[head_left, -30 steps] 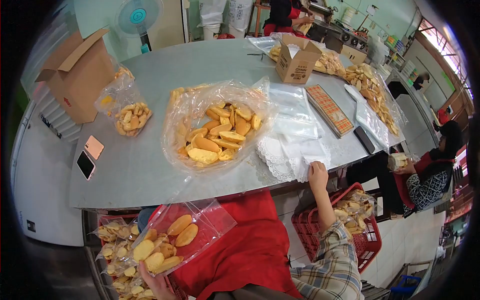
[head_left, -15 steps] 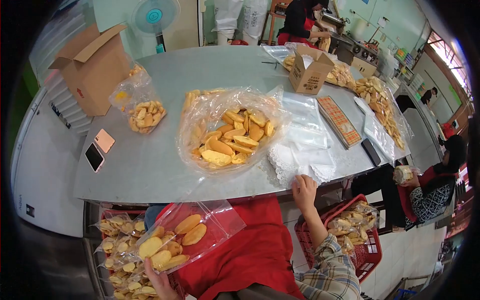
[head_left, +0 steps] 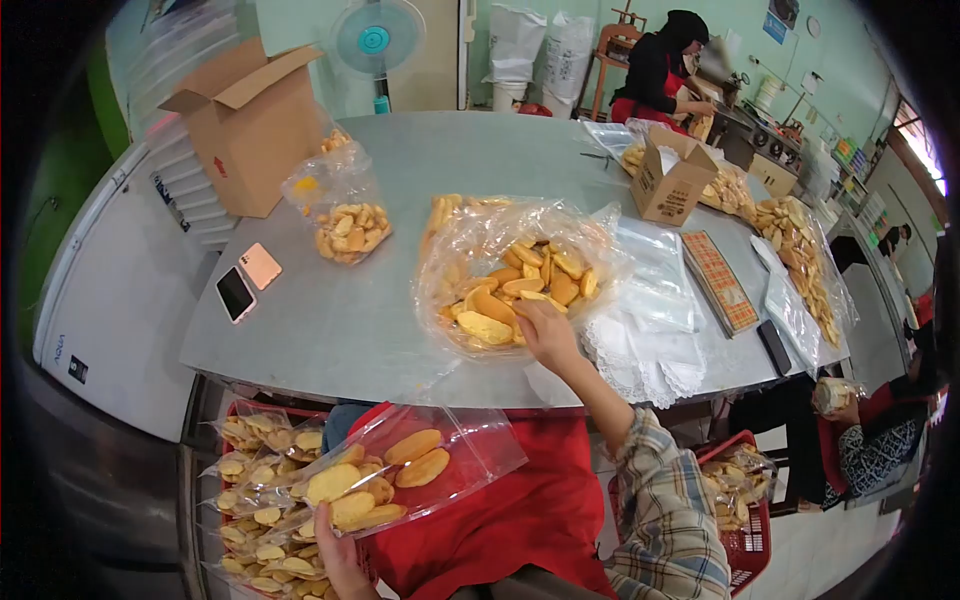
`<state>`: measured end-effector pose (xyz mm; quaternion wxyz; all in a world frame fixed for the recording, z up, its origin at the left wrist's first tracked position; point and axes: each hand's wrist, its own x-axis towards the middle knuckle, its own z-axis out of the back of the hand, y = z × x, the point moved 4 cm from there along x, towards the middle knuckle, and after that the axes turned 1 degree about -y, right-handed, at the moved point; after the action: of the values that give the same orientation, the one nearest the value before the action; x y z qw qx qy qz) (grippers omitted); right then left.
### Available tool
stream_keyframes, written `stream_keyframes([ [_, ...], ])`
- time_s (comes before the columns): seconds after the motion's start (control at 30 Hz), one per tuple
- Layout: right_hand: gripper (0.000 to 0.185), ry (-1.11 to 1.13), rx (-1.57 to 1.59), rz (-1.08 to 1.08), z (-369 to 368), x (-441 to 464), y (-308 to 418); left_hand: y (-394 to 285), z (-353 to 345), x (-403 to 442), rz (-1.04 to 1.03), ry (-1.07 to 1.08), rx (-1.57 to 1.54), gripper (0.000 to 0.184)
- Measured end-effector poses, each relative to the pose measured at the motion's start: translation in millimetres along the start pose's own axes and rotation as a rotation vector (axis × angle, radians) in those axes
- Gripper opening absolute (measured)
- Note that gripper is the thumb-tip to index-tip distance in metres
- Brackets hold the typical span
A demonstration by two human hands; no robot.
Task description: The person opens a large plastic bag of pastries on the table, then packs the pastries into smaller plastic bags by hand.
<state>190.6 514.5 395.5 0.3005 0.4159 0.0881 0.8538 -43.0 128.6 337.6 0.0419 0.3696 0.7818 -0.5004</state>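
Observation:
My left hand (head_left: 342, 552) grips the lower left side of a clear plastic bag (head_left: 480, 440), held at a slant in front of the red apron. Inside that bag lie several oval yellow bread slices (head_left: 412, 446) with brown crust. Above the table's near side, my right hand (head_left: 550, 338) reaches into a large open plastic bag (head_left: 440, 268) of similar bread slices (head_left: 484, 328). Its bent fingers close on a bread slice (head_left: 545, 299) near the bag's front; the fingertips are partly hidden.
White lace-edged paper (head_left: 640, 352), clear plastic sleeves (head_left: 655, 270), a patterned box (head_left: 718, 282) and a black object (head_left: 773, 347) lie rightward. Two phones (head_left: 236, 294) lie left, near a carton (head_left: 260, 140). Red baskets (head_left: 745, 550) of bagged bread flank me. Co-workers (head_left: 660, 75) are beyond.
My right hand has moved from the lace-edged paper at the table edge, leftward and up into the large bread bag. My left hand still holds the small bag. The view has shifted.

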Motion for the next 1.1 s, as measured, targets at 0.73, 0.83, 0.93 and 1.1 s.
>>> stream_keyframes([
  [0.73,0.035,1.072,0.912,-0.129,-25,-52,125,-33,-15,10,0.166,0.111,0.023,0.041],
  [0.83,0.032,0.668,0.67,0.335,-38,-57,147,-38,-31,5,0.256,0.109,0.118,0.041],
  [0.93,0.03,0.836,0.403,0.279,-55,-58,149,-39,-33,2,0.245,0.133,0.124,0.043],
  [1.1,0.023,0.565,0.276,0.278,-31,-23,105,-40,-31,-23,0.219,-0.018,-0.03,0.045],
])
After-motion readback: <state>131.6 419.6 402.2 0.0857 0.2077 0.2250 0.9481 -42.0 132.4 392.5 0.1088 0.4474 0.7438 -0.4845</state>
